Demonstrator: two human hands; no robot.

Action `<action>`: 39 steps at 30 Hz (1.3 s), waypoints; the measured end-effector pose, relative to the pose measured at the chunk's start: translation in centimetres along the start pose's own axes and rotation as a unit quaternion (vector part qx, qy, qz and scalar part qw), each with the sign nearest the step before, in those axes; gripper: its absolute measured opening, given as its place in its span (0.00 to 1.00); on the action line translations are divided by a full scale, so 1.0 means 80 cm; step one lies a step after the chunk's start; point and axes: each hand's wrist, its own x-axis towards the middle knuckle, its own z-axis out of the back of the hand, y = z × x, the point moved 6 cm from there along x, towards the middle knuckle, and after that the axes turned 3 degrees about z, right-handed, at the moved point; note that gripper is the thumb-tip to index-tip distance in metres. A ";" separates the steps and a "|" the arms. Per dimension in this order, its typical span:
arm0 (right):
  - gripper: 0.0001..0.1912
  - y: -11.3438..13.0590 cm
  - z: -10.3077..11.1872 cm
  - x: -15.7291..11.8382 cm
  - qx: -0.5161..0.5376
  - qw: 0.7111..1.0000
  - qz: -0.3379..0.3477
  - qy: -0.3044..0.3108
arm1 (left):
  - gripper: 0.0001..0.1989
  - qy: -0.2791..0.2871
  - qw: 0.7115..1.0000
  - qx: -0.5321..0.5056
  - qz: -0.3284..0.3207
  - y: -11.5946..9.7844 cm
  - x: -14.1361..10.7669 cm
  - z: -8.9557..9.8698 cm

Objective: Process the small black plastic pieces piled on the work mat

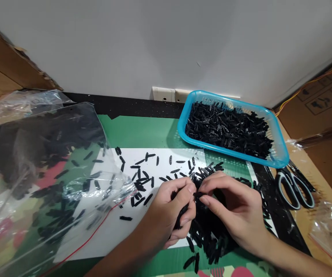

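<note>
Small black elongated strips (pixel 212 250) lie in a dense pile beneath my hands. My left hand (pixel 177 207) is closed around a bunch of these strips, its thumb and forefinger pressed together at the top. Thumb and forefinger of my right hand (pixel 238 207) pinch one black strip (pixel 197 195) right beside the left fingertips. The two hands nearly meet over the pile. More loose strips (pixel 140 181) are scattered on a white sheet (pixel 105 231) to the left. What the strips are made of I cannot tell.
A blue plastic basket (pixel 223 149) filled with similar strips stands at the back right. Scissors (pixel 294 184) lie right of it. A clear zip bag (pixel 97 200) with a red seal line covers the left side. Cardboard boxes (pixel 327 104) and a wall socket (pixel 166 94) border the table.
</note>
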 end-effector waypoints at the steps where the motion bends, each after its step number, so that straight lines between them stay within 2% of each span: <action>1: 0.08 0.002 0.001 0.001 -0.012 1.000 0.011 0.005 | 0.20 -0.002 1.000 0.006 0.001 0.000 0.000 -0.001; 3: 0.06 0.002 0.004 0.003 -0.024 1.000 0.012 0.002 | 0.21 -0.001 1.000 0.020 0.000 0.000 0.000 -0.001; 9: 0.01 -0.008 0.009 0.008 -0.014 0.998 -0.058 -0.028 | 0.21 0.002 0.998 0.058 -0.011 -0.001 -0.003 -0.002; 17: 0.07 -0.009 0.000 0.007 0.024 0.994 -0.108 0.018 | 0.22 -0.009 0.998 0.043 -0.036 0.001 0.000 0.001; 22: 0.04 -0.010 -0.002 0.006 0.045 0.991 -0.123 0.023 | 0.22 0.006 0.997 0.045 -0.062 0.000 0.000 -0.004; 25: 0.03 -0.011 -0.002 0.007 0.062 0.988 -0.138 0.026 | 0.21 -0.006 0.996 0.066 -0.060 0.002 -0.001 -0.003; 32: 0.10 -0.015 -0.004 0.009 0.101 0.980 -0.171 0.030 | 0.21 -0.041 0.987 0.130 -0.085 0.003 -0.005 0.002; 39: 0.15 -0.015 -0.005 0.007 0.124 0.974 -0.185 0.036 | 0.21 -0.039 0.984 0.152 -0.089 0.002 -0.006 0.002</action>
